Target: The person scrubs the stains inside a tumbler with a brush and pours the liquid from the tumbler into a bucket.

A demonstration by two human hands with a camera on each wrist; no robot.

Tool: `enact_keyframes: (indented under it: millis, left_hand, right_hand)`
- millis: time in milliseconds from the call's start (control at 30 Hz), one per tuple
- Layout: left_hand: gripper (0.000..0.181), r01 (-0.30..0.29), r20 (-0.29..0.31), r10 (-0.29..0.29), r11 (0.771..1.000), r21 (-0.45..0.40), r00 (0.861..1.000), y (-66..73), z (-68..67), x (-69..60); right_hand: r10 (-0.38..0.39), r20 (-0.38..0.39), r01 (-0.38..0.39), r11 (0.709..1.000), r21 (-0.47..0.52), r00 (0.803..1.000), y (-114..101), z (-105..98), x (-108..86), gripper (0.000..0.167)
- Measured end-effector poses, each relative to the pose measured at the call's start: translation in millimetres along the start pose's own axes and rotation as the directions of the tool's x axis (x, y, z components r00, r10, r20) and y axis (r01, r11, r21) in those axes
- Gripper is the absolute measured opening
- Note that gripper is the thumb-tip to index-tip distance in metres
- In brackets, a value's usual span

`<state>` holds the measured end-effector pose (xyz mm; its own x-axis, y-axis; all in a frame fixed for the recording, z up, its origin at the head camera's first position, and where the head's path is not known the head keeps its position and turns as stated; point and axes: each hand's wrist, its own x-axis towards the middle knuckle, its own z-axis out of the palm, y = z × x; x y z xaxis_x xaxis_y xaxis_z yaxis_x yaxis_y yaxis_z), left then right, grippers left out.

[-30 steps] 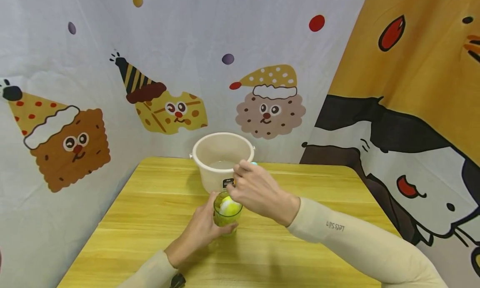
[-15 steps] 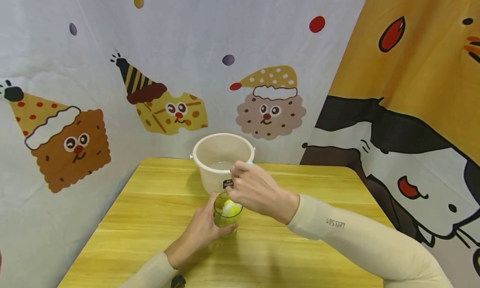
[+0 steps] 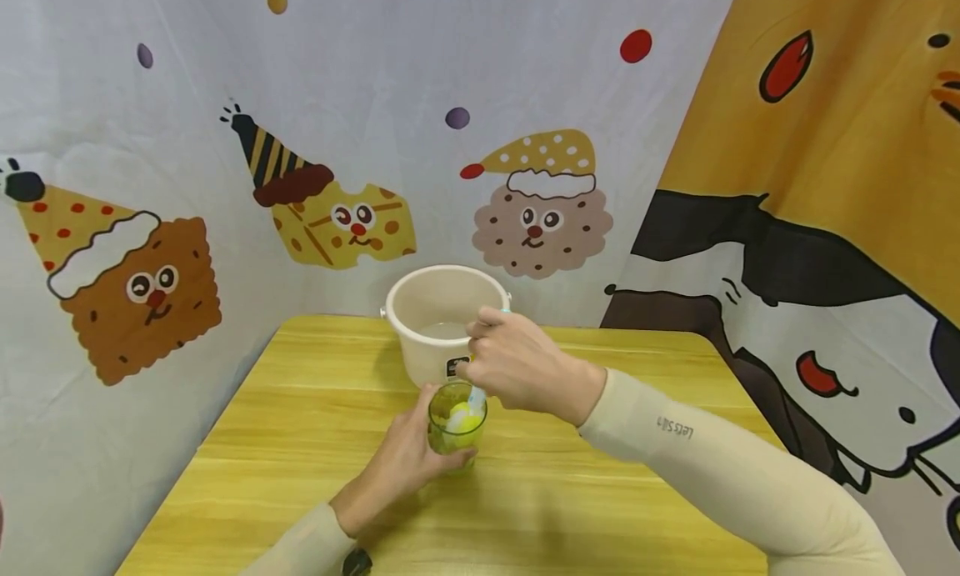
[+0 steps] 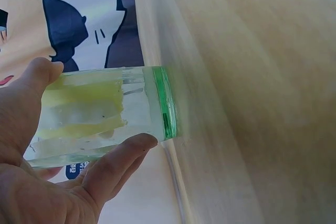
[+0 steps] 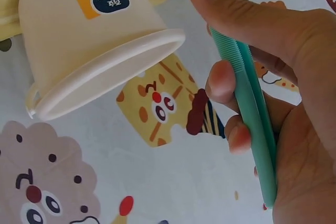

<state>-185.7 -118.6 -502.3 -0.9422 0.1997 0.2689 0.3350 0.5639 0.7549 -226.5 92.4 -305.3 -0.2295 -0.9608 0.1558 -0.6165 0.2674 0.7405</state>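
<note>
Left hand (image 3: 397,453), on the person's side of the white bucket (image 3: 425,353): fingers and thumb wrapped around a green-tinted glass. The bucket stands toward the far edge of the wooden table (image 3: 262,426). The glass (image 4: 139,108) is just in front of the bucket, its mouth upward, a yellow-and-white sponge head (image 3: 459,420) inside. Right hand (image 3: 528,369), by the bucket's near right side: grasping a teal handle (image 5: 253,119) that slopes down toward the glass.
</note>
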Motion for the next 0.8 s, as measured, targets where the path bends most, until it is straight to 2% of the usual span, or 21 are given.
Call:
enact_keyframes:
  millis: [367, 800]
  left_hand:
    - [0.101, -0.007, 0.016, 0.007, 1.000, -0.010, 1.000, 0.7, -0.2, -0.2]
    - [0.102, -0.003, 0.011, 0.003, 1.000, 0.010, 1.000, 3.3, 1.0, -1.1]
  right_hand:
    - [0.023, 0.030, -0.026, 0.991, 0.135, 0.999, 6, 2, -6.0, 0.033]
    - [0.090, 0.020, -0.092, 0.957, 0.275, 0.996, 4, 10, -18.6, 0.040]
